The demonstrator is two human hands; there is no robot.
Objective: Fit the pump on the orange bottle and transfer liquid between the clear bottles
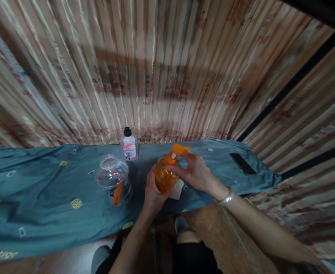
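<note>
A pump bottle (165, 179) of amber liquid with an orange pump head (179, 149) is held over the cloth in front of me. My left hand (153, 192) is wrapped round the left side of its body. My right hand (194, 171) is at its collar and pump, thumb against the orange collar and fingers by the spout; a silver bracelet circles that wrist. Beneath the bottle a piece of white tissue (177, 190) partly shows. To the left stands a clear plastic jar (124, 194) with an orange label, and behind it a small black-capped bottle (130, 147).
A blue-green patterned cloth (53, 190) covers the narrow surface. On its right lies a dark phone (243, 163). Pleated curtains (153, 76) hang close behind and to the right, with a dark pole (287, 87). My legs are below the front edge.
</note>
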